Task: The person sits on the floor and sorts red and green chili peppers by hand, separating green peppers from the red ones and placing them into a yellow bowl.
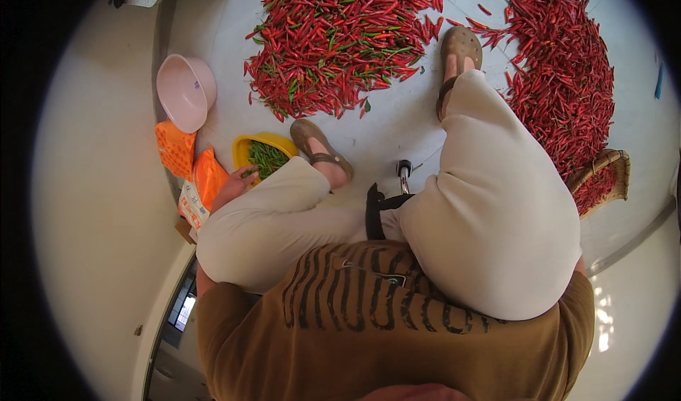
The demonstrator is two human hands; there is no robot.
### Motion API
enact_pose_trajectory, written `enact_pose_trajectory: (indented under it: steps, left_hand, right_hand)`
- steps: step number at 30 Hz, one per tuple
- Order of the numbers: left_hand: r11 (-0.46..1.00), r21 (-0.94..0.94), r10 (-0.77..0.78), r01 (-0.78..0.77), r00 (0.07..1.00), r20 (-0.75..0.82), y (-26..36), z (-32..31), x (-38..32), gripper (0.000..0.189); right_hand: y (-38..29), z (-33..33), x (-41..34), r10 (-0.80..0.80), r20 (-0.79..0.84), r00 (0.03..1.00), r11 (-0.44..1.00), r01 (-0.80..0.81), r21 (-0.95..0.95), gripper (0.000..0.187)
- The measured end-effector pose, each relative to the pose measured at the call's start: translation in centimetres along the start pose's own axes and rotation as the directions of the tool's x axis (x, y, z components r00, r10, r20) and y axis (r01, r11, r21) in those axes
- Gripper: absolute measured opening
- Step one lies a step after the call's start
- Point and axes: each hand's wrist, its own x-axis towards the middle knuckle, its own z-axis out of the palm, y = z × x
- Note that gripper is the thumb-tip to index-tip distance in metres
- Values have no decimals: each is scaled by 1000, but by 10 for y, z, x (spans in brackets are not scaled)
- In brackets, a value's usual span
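My left hand (238, 181) is at the near left edge of a yellow plastic basin (240, 144), beside my left knee. Its fingers reach to the rim; whether they grip it or hold anything cannot be made out. Green chili peppers (266, 156) lie in that basin. My right hand is out of view, with only part of the right arm showing past my right thigh. Before me on the floor spreads a pile of red chili peppers (340, 44) mixed with some green ones. A second, darker red pile (564, 76) runs down the right side.
A tilted woven basket (620, 175) with red chilies is at the right. A pink basin (183, 92) leans near the left wall, above orange bags (175, 148). My clogs (462, 44) stand near the middle pile. A chrome leg with a caster (404, 168) shows between my legs.
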Motion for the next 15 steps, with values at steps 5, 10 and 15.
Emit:
enact_pose_trajectory:
  steps: [5,10,15]
  left_hand:
    - [998,44,40,-36,996,-81,12,-6,-2,47]
    - [989,-94,112,-111,994,6,30,-63,6,56]
    - [930,47,364,-365,931,12,133,-89,-4,45]
  right_hand:
    - [-96,-37,69,-513,-250,821,842,425,-332,21]
    - [-195,-21,166,-843,-64,535,421,580,-697,49]
    - [-234,-2,226,-892,-45,451,288,487,-824,50]
